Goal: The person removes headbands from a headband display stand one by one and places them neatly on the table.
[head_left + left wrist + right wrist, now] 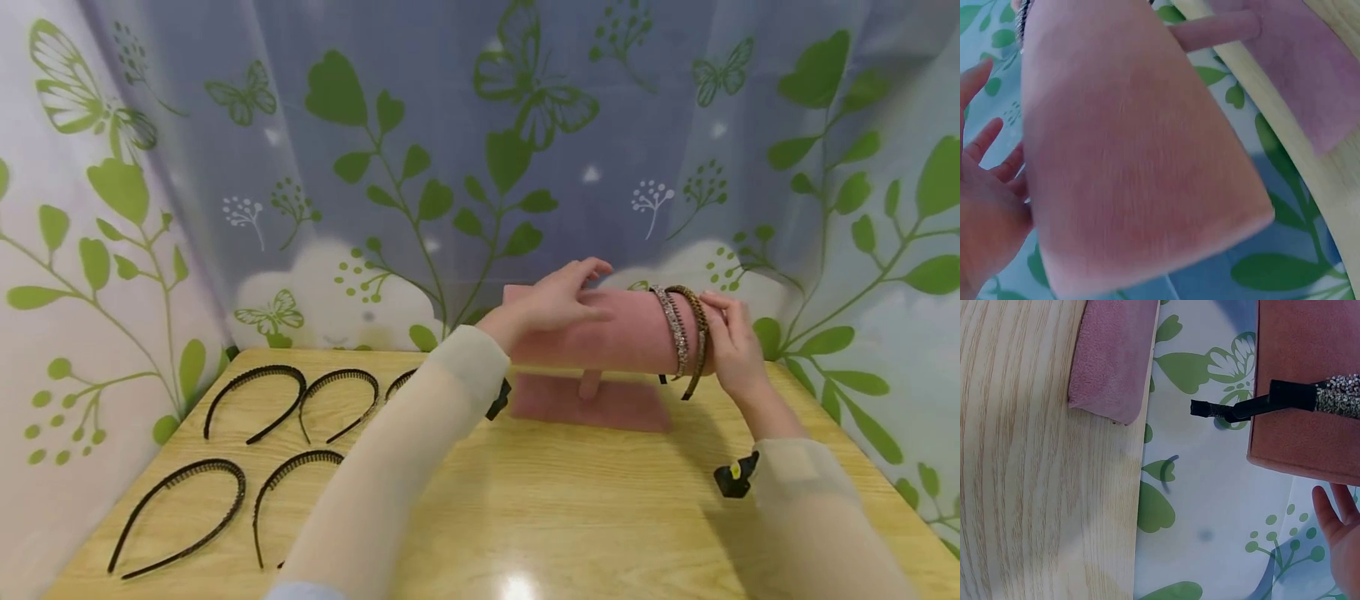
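A pink velvet headband stand (622, 333), a padded roll on a post over a flat base, stands at the right of the table. My left hand (558, 302) lies along the roll's left part, its fingers loosely extended; the left wrist view shows that hand (988, 194) beside the roll (1129, 144). A silver glitter headband (674, 329) and a gold-toned headband (699, 337) hang round the roll's right part. My right hand (738, 350) is at the roll's right end, next to the gold-toned headband. In the right wrist view its fingers (1329, 515) look extended, holding nothing.
Several dark toothed headbands lie on the wooden table (525, 500) at the left, among them one at the back (258, 371) and one in front (240, 492). My left forearm partly covers others. A leaf-patterned curtain (420, 167) encloses the table's back and sides.
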`<action>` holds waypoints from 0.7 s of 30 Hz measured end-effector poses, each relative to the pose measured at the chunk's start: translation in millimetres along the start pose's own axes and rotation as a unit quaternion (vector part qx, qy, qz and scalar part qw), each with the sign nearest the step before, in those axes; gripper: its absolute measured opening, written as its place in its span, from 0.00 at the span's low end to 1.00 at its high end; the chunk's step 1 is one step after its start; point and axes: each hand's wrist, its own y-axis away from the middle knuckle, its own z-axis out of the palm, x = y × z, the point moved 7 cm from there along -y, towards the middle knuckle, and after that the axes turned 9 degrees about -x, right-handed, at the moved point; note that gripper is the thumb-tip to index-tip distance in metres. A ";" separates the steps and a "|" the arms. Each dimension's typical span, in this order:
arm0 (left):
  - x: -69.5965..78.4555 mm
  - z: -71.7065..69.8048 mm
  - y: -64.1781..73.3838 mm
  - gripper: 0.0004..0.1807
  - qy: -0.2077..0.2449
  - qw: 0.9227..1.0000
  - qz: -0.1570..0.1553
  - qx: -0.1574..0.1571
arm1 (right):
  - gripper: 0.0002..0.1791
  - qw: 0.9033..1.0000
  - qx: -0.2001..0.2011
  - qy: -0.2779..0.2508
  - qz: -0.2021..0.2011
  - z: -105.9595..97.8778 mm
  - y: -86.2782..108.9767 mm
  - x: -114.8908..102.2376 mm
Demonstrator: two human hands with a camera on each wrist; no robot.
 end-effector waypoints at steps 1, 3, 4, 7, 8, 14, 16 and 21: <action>0.3 3.0 -3.4 0.33 -0.002 1.000 -0.004 0.001 | 0.24 1.000 0.000 0.001 -0.001 1.1 0.2 -0.1; 2.6 8.2 -10.4 0.33 -0.002 1.000 -0.009 0.006 | 0.23 1.000 0.002 0.002 -0.004 2.0 0.6 -1.1; 4.3 10.3 -13.5 0.33 -0.005 1.000 -0.013 0.011 | 0.23 1.000 0.004 0.003 -0.004 2.0 0.6 -1.6; 11.8 15.7 -23.1 0.33 -0.015 0.999 -0.018 0.023 | 0.23 1.000 0.010 0.002 -0.008 0.8 0.3 -2.9; 14.8 17.7 -26.3 0.33 -0.021 0.999 -0.020 0.024 | 0.23 1.000 0.011 0.001 -0.009 0.1 0.3 -3.0; 24.6 31.7 -42.9 0.33 -0.087 0.995 -0.039 0.029 | 0.22 1.000 0.005 -0.010 -0.005 1.1 -0.6 0.8; 26.1 35.7 -46.8 0.33 -0.115 0.991 -0.046 0.045 | 0.22 1.000 0.003 -0.010 -0.004 1.7 -0.7 2.1; 31.2 39.7 -49.8 0.31 -0.169 0.978 -0.068 0.098 | 0.23 1.000 0.003 -0.008 -0.006 0.6 0.3 1.1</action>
